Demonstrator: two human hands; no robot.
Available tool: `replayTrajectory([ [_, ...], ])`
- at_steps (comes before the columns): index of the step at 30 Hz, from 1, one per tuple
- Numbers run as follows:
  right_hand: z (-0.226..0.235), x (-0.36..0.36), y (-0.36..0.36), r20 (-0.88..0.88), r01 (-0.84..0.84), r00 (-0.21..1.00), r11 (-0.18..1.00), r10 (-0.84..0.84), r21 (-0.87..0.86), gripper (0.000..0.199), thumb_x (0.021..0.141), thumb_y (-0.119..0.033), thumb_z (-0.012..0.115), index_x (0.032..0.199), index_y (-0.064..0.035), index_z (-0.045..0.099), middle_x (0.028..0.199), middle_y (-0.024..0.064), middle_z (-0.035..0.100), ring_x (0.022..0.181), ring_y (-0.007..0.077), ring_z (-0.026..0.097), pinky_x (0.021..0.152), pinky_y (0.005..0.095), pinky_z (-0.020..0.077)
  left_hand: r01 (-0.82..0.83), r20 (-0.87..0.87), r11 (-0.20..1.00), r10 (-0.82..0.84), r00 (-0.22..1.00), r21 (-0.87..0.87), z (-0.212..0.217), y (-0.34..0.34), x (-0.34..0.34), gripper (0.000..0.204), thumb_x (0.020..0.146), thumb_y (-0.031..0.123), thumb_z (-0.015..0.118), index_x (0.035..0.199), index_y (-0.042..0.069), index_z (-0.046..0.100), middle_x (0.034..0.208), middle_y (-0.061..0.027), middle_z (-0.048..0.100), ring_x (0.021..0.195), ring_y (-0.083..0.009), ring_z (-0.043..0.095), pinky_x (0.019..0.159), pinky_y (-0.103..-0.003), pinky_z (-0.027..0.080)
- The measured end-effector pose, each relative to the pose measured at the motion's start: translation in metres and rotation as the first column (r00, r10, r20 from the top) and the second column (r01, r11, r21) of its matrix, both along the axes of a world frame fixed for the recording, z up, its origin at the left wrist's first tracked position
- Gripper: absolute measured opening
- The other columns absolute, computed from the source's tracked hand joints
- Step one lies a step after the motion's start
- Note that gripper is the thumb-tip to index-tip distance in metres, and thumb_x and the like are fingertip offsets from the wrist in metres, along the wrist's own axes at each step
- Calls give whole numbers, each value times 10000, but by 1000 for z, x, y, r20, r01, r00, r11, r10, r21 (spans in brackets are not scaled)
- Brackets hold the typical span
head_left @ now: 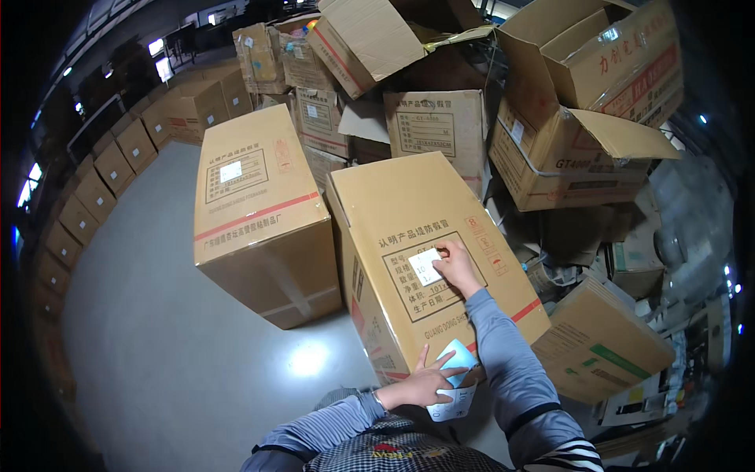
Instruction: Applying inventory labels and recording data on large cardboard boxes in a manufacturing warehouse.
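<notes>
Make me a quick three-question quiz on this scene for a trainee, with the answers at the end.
1. Which of the person's hands touches the white label on the nearest carton? A) left B) right C) neither
2. True or false: the neighbouring carton, on the person's left, has no label on it.
3. Fill in the colour: the left hand is on a light-____ sheet.

Key: 1. B, the right hand. 2. False, it bears a small white square. 3. Blue.
</notes>
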State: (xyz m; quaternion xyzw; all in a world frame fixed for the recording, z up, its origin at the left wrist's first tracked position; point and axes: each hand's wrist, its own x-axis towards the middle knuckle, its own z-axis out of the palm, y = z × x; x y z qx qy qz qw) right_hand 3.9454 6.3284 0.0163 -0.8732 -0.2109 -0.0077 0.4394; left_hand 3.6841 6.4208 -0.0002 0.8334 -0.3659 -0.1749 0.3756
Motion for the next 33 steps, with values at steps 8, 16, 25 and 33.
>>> replayTrajectory([
  [8,-12,14,12,-69,35,996,966,-54,-255,446,709,-61,780,1118,-61,604,1124,159,506,1077,331,560,936,391,478,117,-48,992,-119,992,-52,-23,3,4,225,832,362,664,903,172,761,1511,14,405,1500,-300,89,1025,-749,-155],
  [16,-1,3,13,-29,11,999,962,-20,-272,413,722,-116,767,1095,-71,595,1076,141,503,1012,338,576,877,404,486,159,118,978,-175,977,135,-7,1,-5,240,856,417,586,983,270,727,1488,30,408,1488,-270,131,973,-835,-14],
  [25,-5,9,9,-12,-50,999,952,48,-301,343,749,-133,756,1052,-67,609,1022,120,498,911,280,566,801,370,484,180,81,981,-186,979,76,6,10,-1,376,832,409,601,1158,242,685,1496,26,392,1488,-280,134,989,-824,3],
  [33,-4,22,11,-99,-177,983,951,156,-254,227,758,-88,727,954,-54,618,980,101,520,863,244,559,795,343,469,-8,-10,995,7,1000,-99,9,6,-10,514,825,244,521,1327,136,550,1498,-96,374,1480,-275,174,1014,-800,2],
])
